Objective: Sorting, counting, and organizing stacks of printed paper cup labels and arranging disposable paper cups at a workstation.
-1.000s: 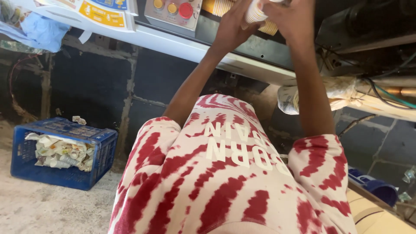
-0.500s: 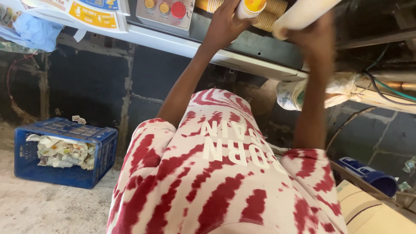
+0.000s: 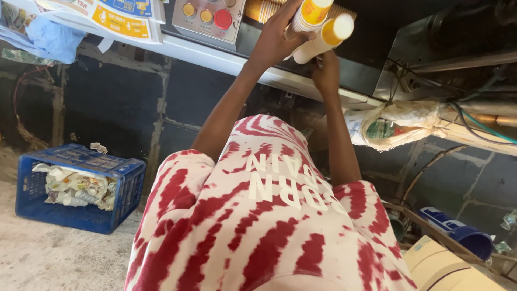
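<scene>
Head: left hand (image 3: 277, 43) grips cups (image 3: 311, 15) (stacked).

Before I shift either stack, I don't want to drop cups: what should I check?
1. Left hand grip on the upper cup stack: fingers wrap it, ok.
2. Right hand grip on the lower cup stack: it holds only the bottom end, and the stack is tilted, not ok.
3. Stacks apart from each other: they overlap in view, cannot tell.
4. Red button on the control panel: beside the left hand and untouched, ok.
5. Footing near the blue crate: feet are hidden by the shirt, cannot tell.
</scene>
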